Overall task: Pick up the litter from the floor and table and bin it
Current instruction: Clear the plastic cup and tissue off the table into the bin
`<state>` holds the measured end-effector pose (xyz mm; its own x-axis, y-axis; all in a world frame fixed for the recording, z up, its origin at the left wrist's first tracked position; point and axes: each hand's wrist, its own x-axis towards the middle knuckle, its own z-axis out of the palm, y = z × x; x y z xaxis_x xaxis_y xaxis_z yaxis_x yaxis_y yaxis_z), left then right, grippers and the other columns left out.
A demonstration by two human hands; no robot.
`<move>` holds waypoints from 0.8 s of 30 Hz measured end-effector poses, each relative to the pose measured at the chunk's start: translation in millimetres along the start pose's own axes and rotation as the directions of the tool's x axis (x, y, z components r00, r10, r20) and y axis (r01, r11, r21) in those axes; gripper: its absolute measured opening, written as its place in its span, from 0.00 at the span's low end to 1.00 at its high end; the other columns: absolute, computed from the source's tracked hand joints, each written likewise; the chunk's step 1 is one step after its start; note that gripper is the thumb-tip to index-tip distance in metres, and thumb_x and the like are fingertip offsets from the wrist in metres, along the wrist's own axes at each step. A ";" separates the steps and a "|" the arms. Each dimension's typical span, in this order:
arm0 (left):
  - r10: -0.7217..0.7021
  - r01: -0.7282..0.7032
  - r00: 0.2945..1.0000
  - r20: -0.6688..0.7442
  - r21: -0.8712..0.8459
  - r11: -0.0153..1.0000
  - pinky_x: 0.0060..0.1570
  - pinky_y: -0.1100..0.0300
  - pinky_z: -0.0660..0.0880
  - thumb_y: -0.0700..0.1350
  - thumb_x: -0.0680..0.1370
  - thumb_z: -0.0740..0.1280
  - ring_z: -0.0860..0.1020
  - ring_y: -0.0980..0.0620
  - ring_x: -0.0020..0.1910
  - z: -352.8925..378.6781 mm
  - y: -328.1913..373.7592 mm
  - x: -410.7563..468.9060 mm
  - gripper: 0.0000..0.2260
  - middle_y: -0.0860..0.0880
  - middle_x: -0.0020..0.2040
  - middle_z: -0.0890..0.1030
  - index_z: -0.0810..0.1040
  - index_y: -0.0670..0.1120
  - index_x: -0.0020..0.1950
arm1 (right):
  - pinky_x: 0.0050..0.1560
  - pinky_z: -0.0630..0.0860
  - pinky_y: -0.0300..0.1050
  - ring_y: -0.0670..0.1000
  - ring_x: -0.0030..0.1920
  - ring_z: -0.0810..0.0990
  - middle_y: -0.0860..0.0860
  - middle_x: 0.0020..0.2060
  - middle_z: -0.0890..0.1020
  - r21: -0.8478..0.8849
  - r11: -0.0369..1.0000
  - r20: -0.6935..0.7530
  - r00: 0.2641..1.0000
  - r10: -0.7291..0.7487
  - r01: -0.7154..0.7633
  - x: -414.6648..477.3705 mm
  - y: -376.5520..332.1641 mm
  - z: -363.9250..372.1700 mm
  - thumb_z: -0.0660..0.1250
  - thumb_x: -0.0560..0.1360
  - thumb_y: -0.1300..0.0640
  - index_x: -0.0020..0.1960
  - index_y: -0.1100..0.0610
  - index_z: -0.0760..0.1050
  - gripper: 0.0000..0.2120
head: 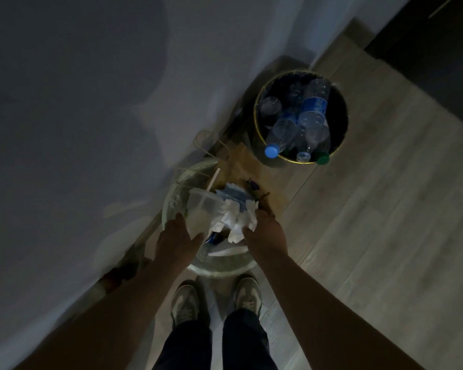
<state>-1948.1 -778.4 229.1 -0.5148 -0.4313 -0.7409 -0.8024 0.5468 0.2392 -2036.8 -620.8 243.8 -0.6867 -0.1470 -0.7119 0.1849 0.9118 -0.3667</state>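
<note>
The person is standing right at the near edge of a clear, liner-wrapped bin (pixel 169 206), both shoes (pixel 185 300) just short of its rim, and both arms are reaching down over its mouth. The right hand (pixel 265 231) is hovering over the bin's right side and is clutching a wad of crumpled white tissue (pixel 235 217), its fingers curling round the creased and bunched paper, which is sticking out towards the bin's middle. The left hand (pixel 178 236) is lying over the bin's left side against a clear plastic cup (pixel 203 206) that is leaning in the bin with its open rim facing away from the person. The thumb is spreading wide, but in this dim light I cannot tell whether the hand is gripping the cup or only touching it. Something blue and folded (pixel 230 194) is showing in the bin just beyond the tissue. A brown paper bag (pixel 235 164) is lying on the wooden floor (pixel 358 209) at the bin's far side. Beyond that, a dark gold-rimmed bin (pixel 257 116) is holding clear plastic bottles (pixel 313 105), one wearing a blue label
</note>
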 end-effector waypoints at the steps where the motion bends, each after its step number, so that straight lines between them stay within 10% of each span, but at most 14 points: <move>1: -0.006 0.006 1.000 0.006 0.007 1.000 0.60 0.50 0.74 0.55 0.77 0.65 0.74 0.42 0.61 -4.2 0.2 -2.1 0.30 0.39 0.64 0.72 0.61 0.41 0.73 | 0.63 0.71 0.47 0.55 0.65 0.74 0.55 0.65 0.74 -0.018 1.000 0.005 1.000 0.007 -0.007 -1.0 -0.6 -0.3 0.65 0.77 0.56 0.71 0.57 0.66 0.23; 24: 0.367 -0.362 0.929 0.039 0.294 0.885 0.59 0.59 0.70 0.57 0.77 0.63 0.74 0.50 0.61 -305.4 79.8 -302.8 0.22 0.49 0.63 0.75 0.68 0.48 0.67 | 0.59 0.70 0.45 0.52 0.63 0.74 0.51 0.63 0.74 -0.563 0.638 0.117 0.815 -0.568 0.525 -295.8 -157.4 -275.7 0.65 0.75 0.47 0.68 0.52 0.68 0.23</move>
<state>-1948.4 -823.3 664.2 -0.7613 -0.1722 -0.6251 -0.4349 0.8507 0.2953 -2056.6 -615.2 677.2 -0.5819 -0.6824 -0.4424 -0.6387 0.7202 -0.2707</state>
